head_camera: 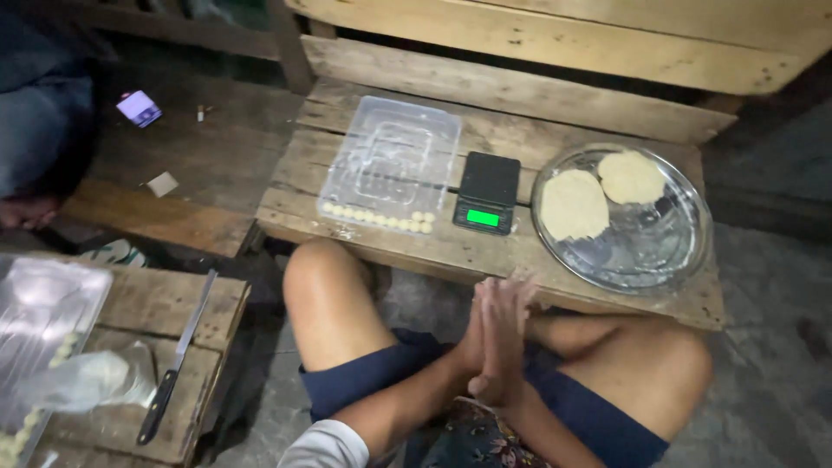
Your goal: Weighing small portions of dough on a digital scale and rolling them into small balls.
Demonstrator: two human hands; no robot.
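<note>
palms of left hand (482, 334) and right hand (511, 340) pressed flat together, empty, below scale (488, 192), clear tray (392, 163), metal plate (659, 251).

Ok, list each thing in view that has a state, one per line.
Left hand: pressed palm to palm against the other, holding nothing visible.
Right hand: pressed flat against the left.
Digital scale: on, green display lit, platform bare.
Clear plastic tray: one row of small dough balls along its near edge.
Round metal tray: holds two flat dough discs, touching.
Knife: lying flat on a wooden crate, unheld.
</note>
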